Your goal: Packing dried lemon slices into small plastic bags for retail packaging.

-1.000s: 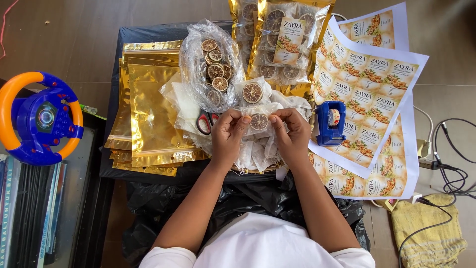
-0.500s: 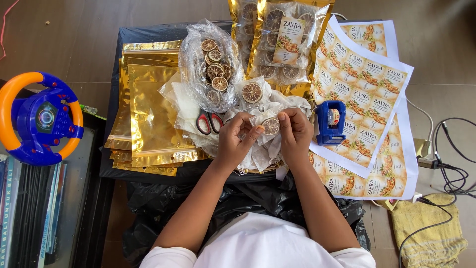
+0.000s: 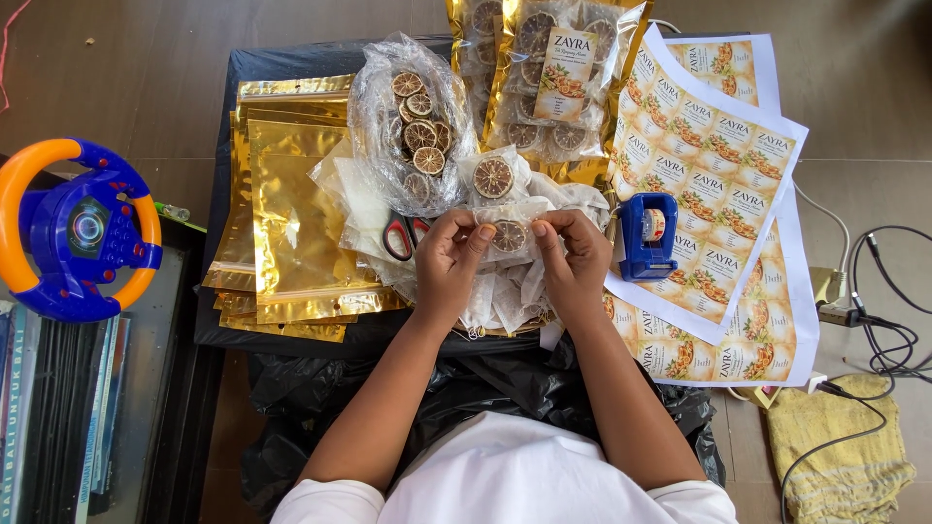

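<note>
While both hands pinch a small clear packet point(image 3: 509, 236), apparently holding one dried slice.

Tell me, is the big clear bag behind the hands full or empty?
Partly full: the clear bag shows many dried citrus slices through its plastic.

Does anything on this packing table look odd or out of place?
One thing: a toy steering wheel, blue and orange, sits at the left edge beside the gold pouches. It has nothing in common with the dried citrus slices, label sheets or tape dispenser.

Black-covered table point(image 3: 291, 63); gold pouches point(image 3: 296, 209), seemingly stacked
</note>
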